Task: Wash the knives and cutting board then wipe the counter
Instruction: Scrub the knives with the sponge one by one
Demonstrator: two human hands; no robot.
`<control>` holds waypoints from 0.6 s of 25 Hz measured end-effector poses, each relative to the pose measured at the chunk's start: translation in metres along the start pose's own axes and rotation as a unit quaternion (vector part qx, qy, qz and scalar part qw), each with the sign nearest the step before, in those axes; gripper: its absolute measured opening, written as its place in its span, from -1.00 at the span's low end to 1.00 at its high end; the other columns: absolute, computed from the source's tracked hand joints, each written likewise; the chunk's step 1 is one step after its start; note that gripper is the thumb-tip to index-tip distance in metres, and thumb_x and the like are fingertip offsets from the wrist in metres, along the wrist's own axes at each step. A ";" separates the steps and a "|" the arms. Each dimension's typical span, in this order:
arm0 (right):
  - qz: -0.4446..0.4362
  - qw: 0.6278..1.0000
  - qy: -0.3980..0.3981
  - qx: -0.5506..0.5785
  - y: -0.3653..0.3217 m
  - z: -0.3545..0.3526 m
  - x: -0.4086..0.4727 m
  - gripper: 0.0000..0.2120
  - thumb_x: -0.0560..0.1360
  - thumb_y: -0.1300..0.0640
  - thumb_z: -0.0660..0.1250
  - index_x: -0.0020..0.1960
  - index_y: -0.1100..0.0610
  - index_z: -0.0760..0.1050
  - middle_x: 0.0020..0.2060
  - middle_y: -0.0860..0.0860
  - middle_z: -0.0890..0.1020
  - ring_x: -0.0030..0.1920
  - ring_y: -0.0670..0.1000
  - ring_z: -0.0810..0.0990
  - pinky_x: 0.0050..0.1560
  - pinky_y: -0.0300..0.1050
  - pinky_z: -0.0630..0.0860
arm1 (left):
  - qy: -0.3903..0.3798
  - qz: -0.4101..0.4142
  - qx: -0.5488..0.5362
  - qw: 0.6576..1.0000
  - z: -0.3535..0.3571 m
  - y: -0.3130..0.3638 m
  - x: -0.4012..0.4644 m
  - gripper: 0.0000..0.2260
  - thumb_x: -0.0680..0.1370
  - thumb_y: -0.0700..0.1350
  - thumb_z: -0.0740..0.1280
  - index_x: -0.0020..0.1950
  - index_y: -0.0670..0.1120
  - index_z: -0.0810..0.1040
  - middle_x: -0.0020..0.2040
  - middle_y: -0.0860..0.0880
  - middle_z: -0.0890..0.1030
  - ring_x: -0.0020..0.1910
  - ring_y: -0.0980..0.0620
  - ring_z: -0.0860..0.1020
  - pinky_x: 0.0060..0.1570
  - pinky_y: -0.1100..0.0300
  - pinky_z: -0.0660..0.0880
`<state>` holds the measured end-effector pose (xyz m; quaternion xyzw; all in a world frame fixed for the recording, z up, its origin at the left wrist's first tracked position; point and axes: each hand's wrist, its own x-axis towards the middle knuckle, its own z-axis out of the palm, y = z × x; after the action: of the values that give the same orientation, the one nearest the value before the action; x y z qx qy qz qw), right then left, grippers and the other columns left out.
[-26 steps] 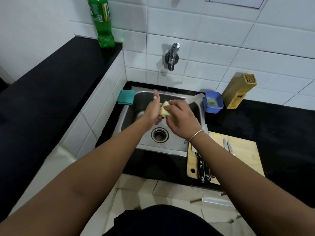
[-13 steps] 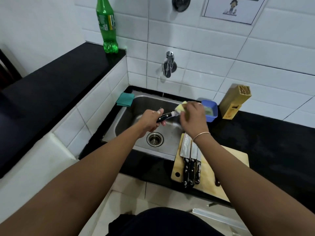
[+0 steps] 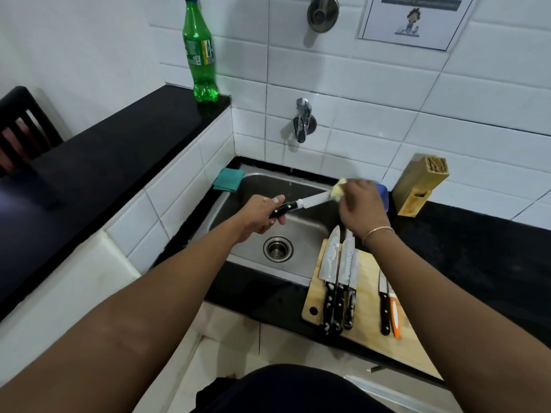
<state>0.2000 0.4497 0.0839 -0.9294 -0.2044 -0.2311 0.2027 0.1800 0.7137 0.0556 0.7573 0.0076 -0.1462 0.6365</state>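
White tiled wall backs a steel sink [image 3: 301,231] in the black desk [image 3: 477,239]. Left hand [image 3: 258,216] grips a black-handled knife [image 3: 301,205] over the sink; right hand [image 3: 359,207] pinches a yellow sponge [image 3: 428,189] on its blade. More soapy knives [image 3: 338,278] lie on the wooden cutting board [image 3: 368,296]. Green bottle [image 3: 199,52] label unreadable.

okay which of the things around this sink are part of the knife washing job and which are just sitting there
Job: black-handled knife in left hand; yellow sponge in right hand; soapy knives on wooden cutting board; steel sink.
Lying about: green plastic bottle; wooden knife block; teal cloth.
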 end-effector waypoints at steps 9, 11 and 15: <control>-0.003 1.000 0.008 -0.003 -0.001 0.008 -0.006 -0.79 0.49 0.26 0.35 0.10 0.31 0.58 0.03 0.26 0.59 0.08 0.27 0.50 0.13 0.09 0.46 | -0.037 0.022 0.043 0.998 -0.009 0.002 0.014 -0.46 0.59 0.26 0.22 -0.31 -0.11 0.68 -0.54 0.06 0.36 -0.57 0.13 0.27 -0.57 0.28 0.21; 0.094 0.995 0.003 -0.014 0.011 0.003 -0.002 -0.78 0.52 0.24 0.32 0.12 0.31 0.58 0.05 0.27 0.58 0.13 0.31 0.48 0.18 0.11 0.43 | -0.045 0.013 0.062 0.997 -0.008 0.001 0.016 -0.46 0.60 0.27 0.21 -0.32 -0.08 0.67 -0.53 0.07 0.38 -0.58 0.13 0.28 -0.57 0.29 0.22; 0.112 0.991 0.070 0.032 0.001 0.000 0.012 -0.75 0.53 0.19 0.31 0.16 0.27 0.56 0.10 0.20 0.58 0.15 0.20 0.46 0.20 -0.03 0.38 | -0.040 -0.013 0.127 0.991 -0.001 0.004 0.023 -0.57 0.63 0.25 0.18 -0.20 -0.06 0.53 -0.48 0.05 0.48 -0.58 0.13 0.36 -0.58 0.26 0.27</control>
<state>0.2108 0.4524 0.0896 -0.9210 -0.0915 -0.2644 0.2709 0.2029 0.7096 0.0546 0.8252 -0.0270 -0.1845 0.5332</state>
